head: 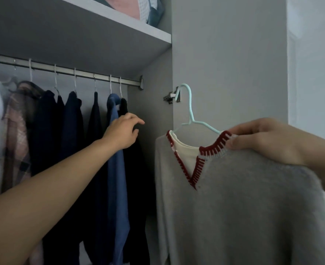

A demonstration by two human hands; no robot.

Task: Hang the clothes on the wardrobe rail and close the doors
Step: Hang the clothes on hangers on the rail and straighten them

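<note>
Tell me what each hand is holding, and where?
The right hand pinches the grey sweater at its collar, on its hanger. The left hand holds nothing.

A flat grey wooden shelf (93, 33) spans the dim recess, folded pink and checked bedding (138, 8) upon it, a pale bright wall (314, 64) far to its right.

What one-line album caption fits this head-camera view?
Right hand holds a grey sweater on its hanger; left hand reaches toward the rail.
</note>
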